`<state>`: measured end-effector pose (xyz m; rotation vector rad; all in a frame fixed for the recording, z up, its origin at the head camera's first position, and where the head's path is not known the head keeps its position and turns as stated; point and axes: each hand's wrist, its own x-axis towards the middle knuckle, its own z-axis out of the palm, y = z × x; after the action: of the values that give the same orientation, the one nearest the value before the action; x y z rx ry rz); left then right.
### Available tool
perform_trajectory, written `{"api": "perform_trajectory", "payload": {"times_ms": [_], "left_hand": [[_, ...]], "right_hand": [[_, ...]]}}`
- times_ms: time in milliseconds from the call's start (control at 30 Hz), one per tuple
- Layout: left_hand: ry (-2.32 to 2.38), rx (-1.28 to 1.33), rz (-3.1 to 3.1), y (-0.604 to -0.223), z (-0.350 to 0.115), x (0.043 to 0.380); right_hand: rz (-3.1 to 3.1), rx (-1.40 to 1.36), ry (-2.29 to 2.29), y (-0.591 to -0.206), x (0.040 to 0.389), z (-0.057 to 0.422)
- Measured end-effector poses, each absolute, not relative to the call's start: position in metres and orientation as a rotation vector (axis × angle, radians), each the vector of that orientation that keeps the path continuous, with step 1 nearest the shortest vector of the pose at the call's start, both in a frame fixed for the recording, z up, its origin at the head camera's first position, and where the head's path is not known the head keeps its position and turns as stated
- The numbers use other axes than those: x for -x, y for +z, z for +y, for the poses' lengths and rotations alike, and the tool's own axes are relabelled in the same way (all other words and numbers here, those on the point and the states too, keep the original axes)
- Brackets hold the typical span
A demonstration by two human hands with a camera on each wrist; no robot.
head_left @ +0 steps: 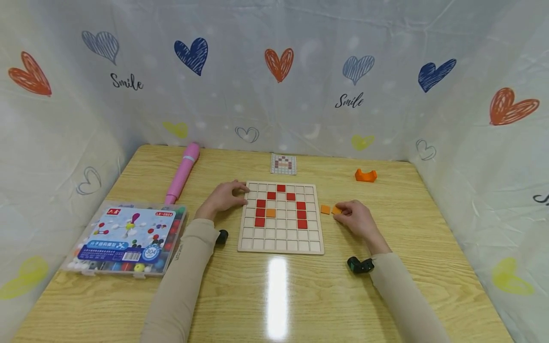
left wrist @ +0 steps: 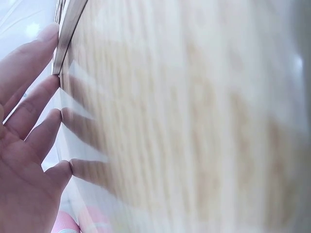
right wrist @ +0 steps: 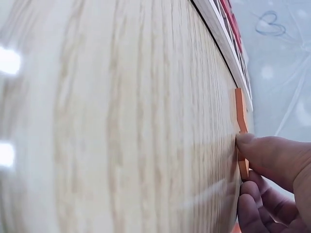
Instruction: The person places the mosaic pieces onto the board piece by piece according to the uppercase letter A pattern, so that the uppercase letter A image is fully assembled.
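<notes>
A wooden grid board (head_left: 280, 245) lies flat on the table. Several red square tiles (head_left: 301, 214) form an arch in its cells, and one orange tile (head_left: 271, 213) sits within the arch. My left hand (head_left: 223, 196) touches the board's left edge with thumb and index finger; in the left wrist view the other fingertips (left wrist: 62, 167) rest on the tabletop. To the right of the board, my right hand (head_left: 355, 218) pinches an orange square tile (head_left: 336, 210) at table level. A loose orange tile (head_left: 325, 209) lies between it and the board.
A pattern card (head_left: 283, 164) lies behind the board. At the left are a pink stick-shaped object (head_left: 182, 174) and a plastic box of molecular model parts (head_left: 124, 238). An orange curved piece (head_left: 366, 176) stands at the back right. Cloth walls (head_left: 240, 105) surround the table.
</notes>
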<state>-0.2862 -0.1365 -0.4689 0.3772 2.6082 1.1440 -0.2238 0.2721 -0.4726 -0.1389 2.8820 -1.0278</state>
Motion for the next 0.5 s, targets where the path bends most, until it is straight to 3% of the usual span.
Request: {"api": "perform_trajectory", "payload": {"times_ms": [500], "left_hand": [[1.124, -0.379, 2.61, -0.468, -0.137, 0.287]], "right_hand": [[2.968, 0.204, -1.034, -0.461, 0.225, 0.252]]}}
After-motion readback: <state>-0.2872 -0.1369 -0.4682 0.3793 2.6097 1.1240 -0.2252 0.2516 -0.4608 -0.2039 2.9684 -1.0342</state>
